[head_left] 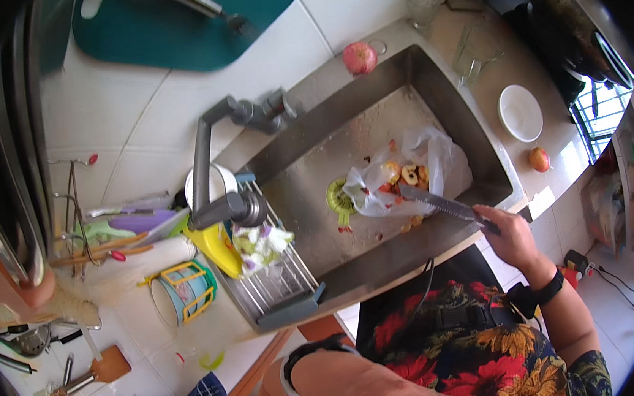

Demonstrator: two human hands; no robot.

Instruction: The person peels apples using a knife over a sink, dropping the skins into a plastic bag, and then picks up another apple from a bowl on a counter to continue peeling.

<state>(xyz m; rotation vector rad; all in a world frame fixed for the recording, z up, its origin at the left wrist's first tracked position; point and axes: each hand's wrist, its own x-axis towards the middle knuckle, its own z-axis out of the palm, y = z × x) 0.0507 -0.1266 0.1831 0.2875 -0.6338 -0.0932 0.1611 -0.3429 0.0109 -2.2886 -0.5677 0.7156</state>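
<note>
My right hand (506,234) grips a long knife (437,202) by its handle; its dark blade appears toothed along one edge. The blade tip reaches over a translucent plastic bag (445,157) lying open in the stainless steel sink (305,193). Cut fruit pieces (409,175), apparently apple cores and scraps, lie in the bag. A green drain strainer (341,198) sits against the bag's left side. Close to the camera at the bottom is my left hand (381,386), with a dark band at its wrist. Its fingers are out of view.
A red apple (359,58) sits on the sink's back rim. Right of the sink are a white bowl (520,113), a small reddish fruit (539,159) and a glass pitcher (472,60). The dark faucet (205,163) overhangs the left side, above a metal drying rack (273,282).
</note>
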